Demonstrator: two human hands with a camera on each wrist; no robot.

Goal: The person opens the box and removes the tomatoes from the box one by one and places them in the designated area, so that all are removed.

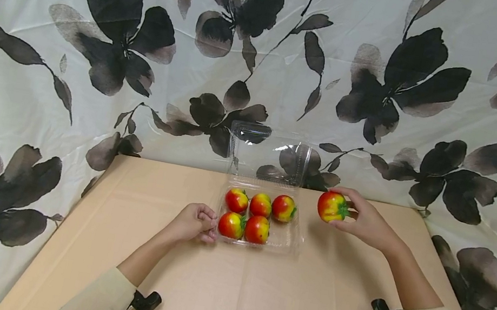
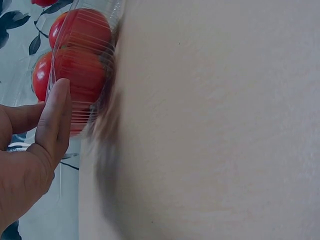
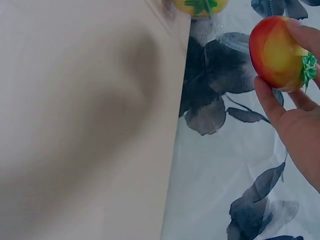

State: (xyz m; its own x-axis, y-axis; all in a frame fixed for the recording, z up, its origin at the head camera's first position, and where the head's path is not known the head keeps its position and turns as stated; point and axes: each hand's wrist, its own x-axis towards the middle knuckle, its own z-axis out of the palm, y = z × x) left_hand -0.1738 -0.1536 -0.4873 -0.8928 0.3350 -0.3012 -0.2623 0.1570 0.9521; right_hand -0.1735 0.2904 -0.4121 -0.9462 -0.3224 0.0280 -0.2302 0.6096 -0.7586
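Observation:
A clear plastic clamshell box (image 1: 283,240) stands on the board with its lid (image 1: 268,155) raised at the back. Inside sit several red-and-yellow toy tomatoes (image 1: 261,204) with green tops, in two rows; the front right spot of the box holds none. My left hand (image 1: 193,222) pinches the box's left side wall, thumb and fingertips at its rim, as the left wrist view shows up close (image 2: 42,135). To the right of the box, my right hand (image 1: 363,221) holds one more toy tomato (image 1: 331,207) up above the board, its green top turned toward the palm (image 3: 302,125).
Underneath is a light brown cardboard board (image 1: 225,294), whose far edge runs just behind the box. A white cloth with dark flowers (image 1: 291,74) hangs behind and spreads out on both sides. Each wrist carries a black camera mount (image 1: 147,302).

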